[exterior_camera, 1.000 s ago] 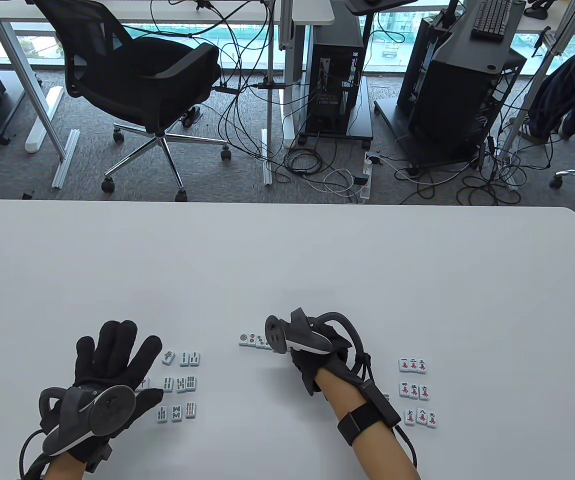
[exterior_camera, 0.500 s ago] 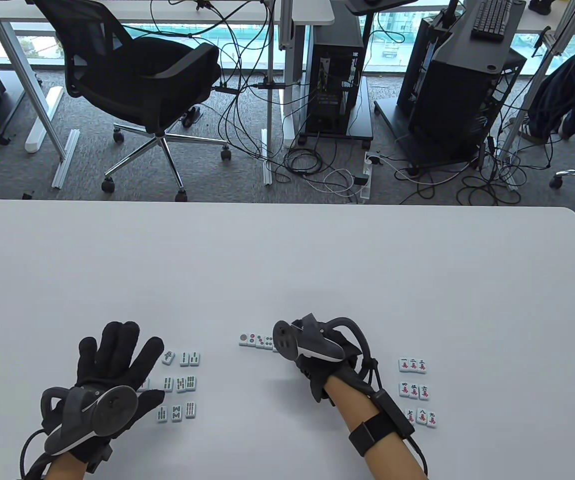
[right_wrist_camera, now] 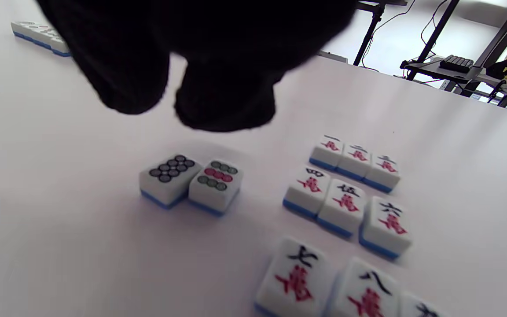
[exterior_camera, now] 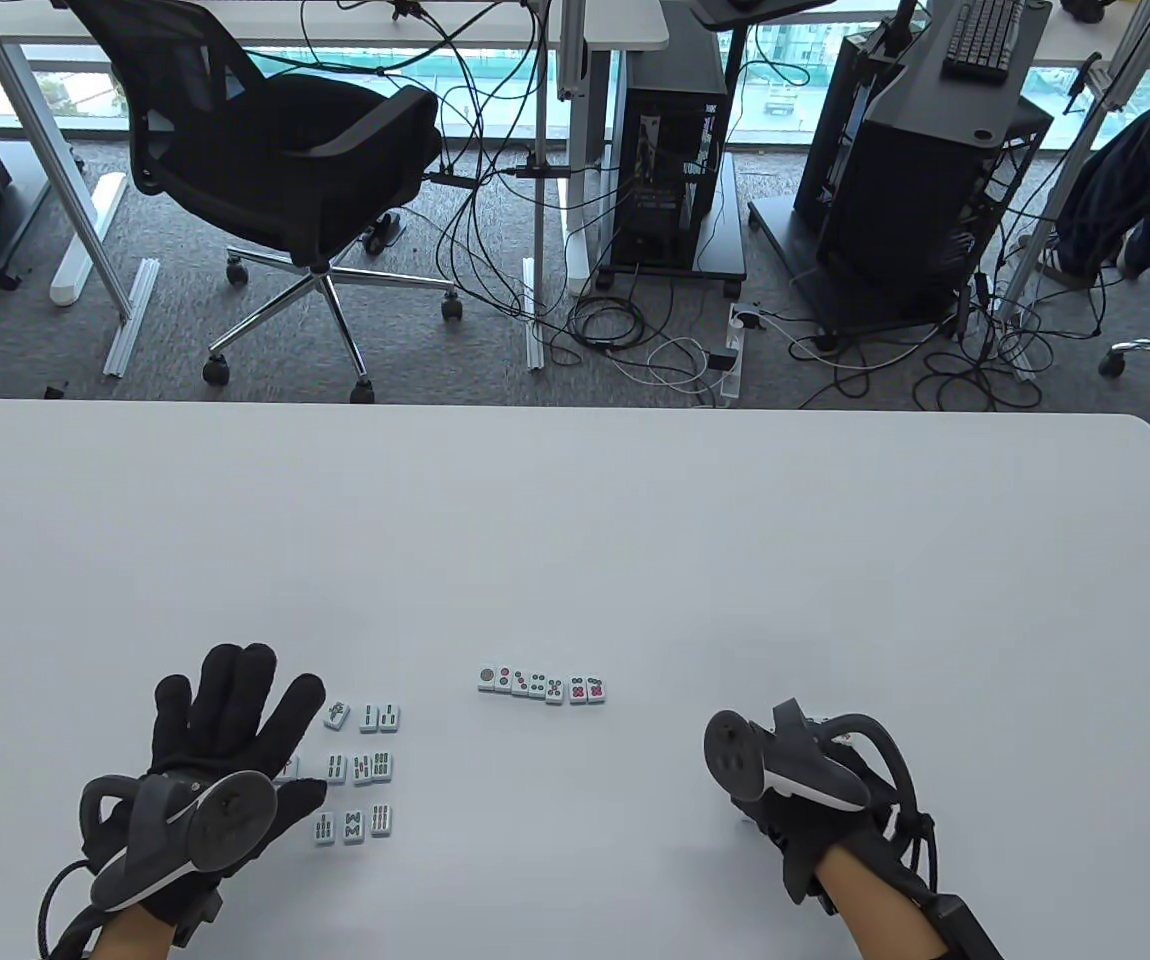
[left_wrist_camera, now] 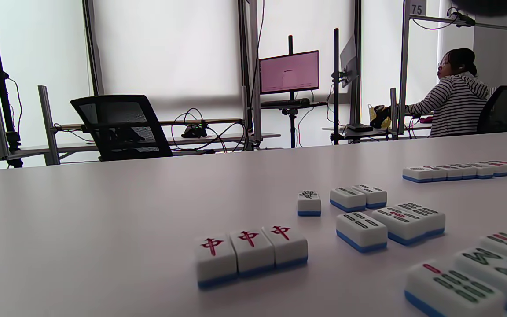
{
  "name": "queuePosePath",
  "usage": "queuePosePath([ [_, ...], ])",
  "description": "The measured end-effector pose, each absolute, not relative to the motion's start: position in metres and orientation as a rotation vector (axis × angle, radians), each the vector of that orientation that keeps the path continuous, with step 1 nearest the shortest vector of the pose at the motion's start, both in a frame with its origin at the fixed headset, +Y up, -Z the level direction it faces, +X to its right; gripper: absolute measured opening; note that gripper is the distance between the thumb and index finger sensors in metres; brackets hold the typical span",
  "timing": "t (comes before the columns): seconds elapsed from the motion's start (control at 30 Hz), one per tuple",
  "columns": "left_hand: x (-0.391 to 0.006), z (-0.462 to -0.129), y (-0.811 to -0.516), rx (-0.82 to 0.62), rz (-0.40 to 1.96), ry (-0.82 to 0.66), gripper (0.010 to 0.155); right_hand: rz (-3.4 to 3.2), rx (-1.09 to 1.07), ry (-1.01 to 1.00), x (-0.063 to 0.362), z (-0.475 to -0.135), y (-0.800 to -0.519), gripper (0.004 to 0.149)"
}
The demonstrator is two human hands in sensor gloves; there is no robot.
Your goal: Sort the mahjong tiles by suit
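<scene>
My left hand (exterior_camera: 235, 705) lies flat on the table with its fingers spread, just left of the bamboo tiles (exterior_camera: 365, 768). Three red-character tiles (left_wrist_camera: 251, 253) sit side by side in the left wrist view; in the table view that hand covers most of them. A row of several dot tiles (exterior_camera: 542, 685) stands mid-table. My right hand (exterior_camera: 785, 805) hovers at the front right, empty. Its fingertips (right_wrist_camera: 225, 103) hang just above two loose dot tiles (right_wrist_camera: 192, 180). Beside them lies a grid of character tiles (right_wrist_camera: 350, 193), hidden under that hand in the table view.
The white table (exterior_camera: 575, 540) stretches far beyond the tiles. An office chair (exterior_camera: 275, 160), cables and computer towers stand on the floor past its far edge. A person (left_wrist_camera: 453, 101) sits at a desk in the background.
My right hand has left the dot row and moved right and toward the table's front, uncovering the row's right end. It now hides the character tiles. The left hand has not moved.
</scene>
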State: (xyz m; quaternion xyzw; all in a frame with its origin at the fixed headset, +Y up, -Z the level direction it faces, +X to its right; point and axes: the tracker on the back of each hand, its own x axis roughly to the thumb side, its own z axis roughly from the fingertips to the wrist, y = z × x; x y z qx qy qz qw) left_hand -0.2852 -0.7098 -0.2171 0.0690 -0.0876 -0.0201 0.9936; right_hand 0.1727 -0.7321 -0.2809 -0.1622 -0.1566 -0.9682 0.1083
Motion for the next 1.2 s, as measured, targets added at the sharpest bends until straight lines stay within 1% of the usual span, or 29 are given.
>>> queuePosePath([
  [0.1, -0.285, -0.217, -0.71, 0.136, -0.045, -0.17, 0.087, -2.793, -0.524, -0.449, 0.174, -0.273, -0.744, 0.066],
  [0.23, -0.284, -0.217, -0.71, 0.13, -0.05, -0.169, 0.087, -2.73, -0.534, -0.43, 0.168, -0.27, -0.755, 0.068],
  [0.3, -0.284, -0.217, -0.71, 0.126, -0.055, -0.17, 0.087, -2.706, -0.539, -0.41, 0.165, -0.27, -0.76, 0.067],
  [0.47, -0.283, -0.218, -0.71, 0.125, -0.054, -0.17, 0.087, -2.75, -0.521, -0.362, 0.158, -0.272, -0.763, 0.059],
  [0.53, -0.283, -0.218, -0.71, 0.123, -0.054, -0.171, 0.087, -2.747, -0.512, -0.392, 0.155, -0.275, -0.762, 0.058],
  [0.63, -0.283, -0.218, -0.71, 0.124, -0.055, -0.172, 0.087, -2.73, -0.5, -0.535, 0.145, -0.289, -0.756, 0.058],
  [0.67, -0.283, -0.218, -0.71, 0.125, -0.054, -0.173, 0.086, -2.758, -0.501, -0.528, 0.141, -0.295, -0.752, 0.058],
  [0.73, -0.283, -0.218, -0.71, 0.127, -0.052, -0.174, 0.087, -2.818, -0.508, -0.442, 0.131, -0.306, -0.746, 0.058],
  [0.77, -0.283, -0.218, -0.71, 0.129, -0.049, -0.175, 0.087, -2.859, -0.527, -0.362, 0.121, -0.315, -0.742, 0.058],
  [0.93, -0.283, -0.218, -0.71, 0.136, -0.04, -0.183, 0.087, -2.909, -0.581, -0.184, 0.086, -0.341, -0.743, 0.057],
  [1.03, -0.283, -0.218, -0.71, 0.14, -0.031, -0.187, 0.087, -2.909, -0.597, -0.149, 0.07, -0.352, -0.749, 0.057],
  [1.2, -0.284, -0.217, -0.709, 0.149, -0.014, -0.188, 0.086, -2.884, -0.612, -0.19, 0.052, -0.363, -0.755, 0.057],
])
